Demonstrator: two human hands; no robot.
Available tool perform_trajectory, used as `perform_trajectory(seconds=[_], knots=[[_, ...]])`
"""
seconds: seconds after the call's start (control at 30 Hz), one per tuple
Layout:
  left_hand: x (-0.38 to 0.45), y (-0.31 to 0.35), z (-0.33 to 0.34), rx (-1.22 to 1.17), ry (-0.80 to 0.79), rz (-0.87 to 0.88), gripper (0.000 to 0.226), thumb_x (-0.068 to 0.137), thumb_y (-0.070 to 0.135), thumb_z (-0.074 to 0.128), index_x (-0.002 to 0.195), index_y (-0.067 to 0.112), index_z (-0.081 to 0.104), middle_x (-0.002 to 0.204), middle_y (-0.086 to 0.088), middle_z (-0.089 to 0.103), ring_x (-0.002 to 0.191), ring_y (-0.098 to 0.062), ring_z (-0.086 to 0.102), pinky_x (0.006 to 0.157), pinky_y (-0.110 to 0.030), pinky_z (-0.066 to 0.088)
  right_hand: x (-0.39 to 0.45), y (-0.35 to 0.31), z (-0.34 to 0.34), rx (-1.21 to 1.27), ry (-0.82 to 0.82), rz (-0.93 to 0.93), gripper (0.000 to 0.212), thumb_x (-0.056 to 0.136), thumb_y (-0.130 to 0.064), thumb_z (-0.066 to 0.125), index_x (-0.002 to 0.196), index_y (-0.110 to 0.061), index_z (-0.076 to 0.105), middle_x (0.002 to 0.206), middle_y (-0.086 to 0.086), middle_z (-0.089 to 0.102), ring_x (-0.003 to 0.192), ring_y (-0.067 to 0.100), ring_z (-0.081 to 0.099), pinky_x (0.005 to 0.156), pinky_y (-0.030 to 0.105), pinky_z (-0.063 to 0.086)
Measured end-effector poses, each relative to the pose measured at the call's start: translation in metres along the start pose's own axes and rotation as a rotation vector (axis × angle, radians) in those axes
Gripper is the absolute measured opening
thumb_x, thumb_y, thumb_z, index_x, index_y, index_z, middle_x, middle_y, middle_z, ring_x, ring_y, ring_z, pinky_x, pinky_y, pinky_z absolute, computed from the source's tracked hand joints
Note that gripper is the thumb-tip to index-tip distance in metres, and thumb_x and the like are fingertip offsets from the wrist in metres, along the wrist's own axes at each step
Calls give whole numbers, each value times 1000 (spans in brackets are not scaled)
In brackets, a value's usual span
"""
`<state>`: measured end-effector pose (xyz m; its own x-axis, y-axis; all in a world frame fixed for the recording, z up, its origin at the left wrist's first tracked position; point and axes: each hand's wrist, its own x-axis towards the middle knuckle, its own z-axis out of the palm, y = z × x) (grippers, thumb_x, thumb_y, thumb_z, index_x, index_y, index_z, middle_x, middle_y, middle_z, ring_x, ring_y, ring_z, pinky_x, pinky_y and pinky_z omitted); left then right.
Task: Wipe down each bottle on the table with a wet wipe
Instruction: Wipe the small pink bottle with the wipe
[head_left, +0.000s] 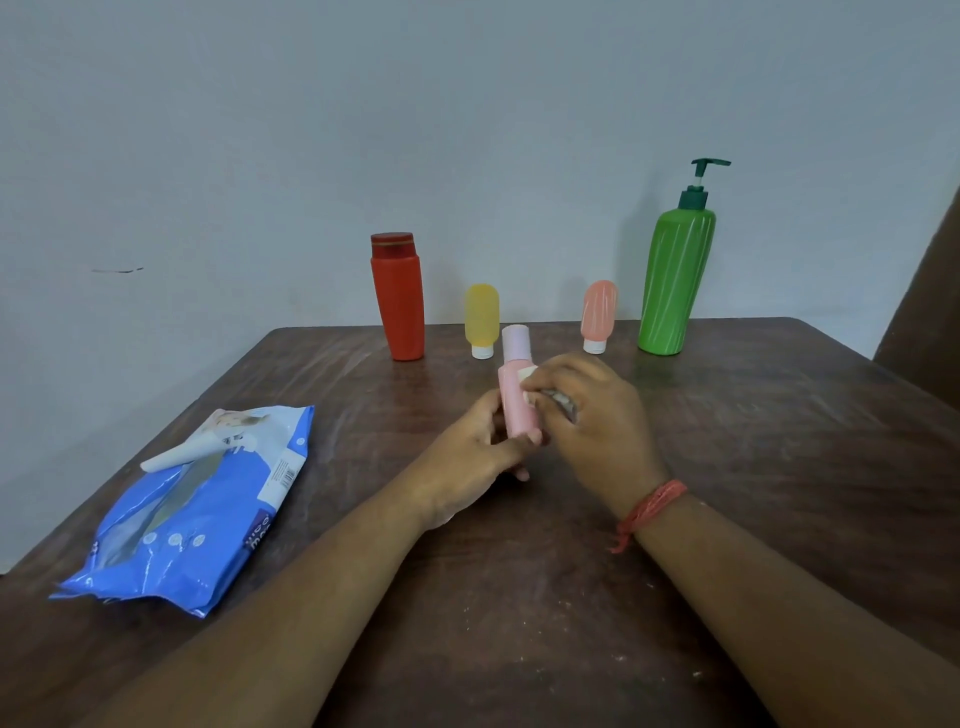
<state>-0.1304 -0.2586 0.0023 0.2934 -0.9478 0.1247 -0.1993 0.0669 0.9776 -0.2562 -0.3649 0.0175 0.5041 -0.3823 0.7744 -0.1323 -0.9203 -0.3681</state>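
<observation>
Two hands meet over the wooden table (519, 623): the left hand (467, 462) grips a small pink bottle (517, 400) upright, while the right hand (592, 421) presses a bunched wet wipe (535, 387) against its side. Left lies a blue wipes pack (208, 509). Farther back stand a red bottle (399, 299), yellow tube (482, 319), peach tube (598, 314) and green pump bottle (675, 275).

Four bottles (481, 320) stand behind the hands (540, 431); wipes pack (202, 514) lies left.

A dark brown wooden table (779, 467) (its top scuffed and flecked white) stands against a plain pale grey-blue wall (260, 130), evenly lit.
</observation>
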Motion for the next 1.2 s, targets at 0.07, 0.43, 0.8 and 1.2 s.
perform_trajectory(seconds=[0.07,0.43,0.8,1.2], knots=[[0,-2,-2,46,6,4,45,97,22,66,139,27,49,119,-3,68,91,-18,64,84,-40,54,-2,1,-2,-64,-78,-110,16,81,-3,71,95,-11,75,97,0,69,94,18,59,85,23,44],[3,-2,-1,314,74,64,27,98,25,64,125,31,59,104,6,71,74,-14,72,81,-34,54,7,-2,-10,-247,-232,-363,17,77,-3,62,89,-8,73,95,3,70,93,26,61,82,35,50],[11,-9,2,188,198,20,22,93,14,70,113,22,68,98,0,77,81,-21,76,89,-52,58,13,-5,-12,-253,-199,-320,25,74,1,52,87,-10,71,92,1,70,93,21,53,82,31,45],[9,-10,0,-93,167,-26,22,91,9,72,112,8,63,106,-11,76,99,-31,74,98,-57,54,3,-1,-2,-194,-206,-330,21,82,-9,56,94,-12,73,103,-1,71,99,23,57,89,26,42]])
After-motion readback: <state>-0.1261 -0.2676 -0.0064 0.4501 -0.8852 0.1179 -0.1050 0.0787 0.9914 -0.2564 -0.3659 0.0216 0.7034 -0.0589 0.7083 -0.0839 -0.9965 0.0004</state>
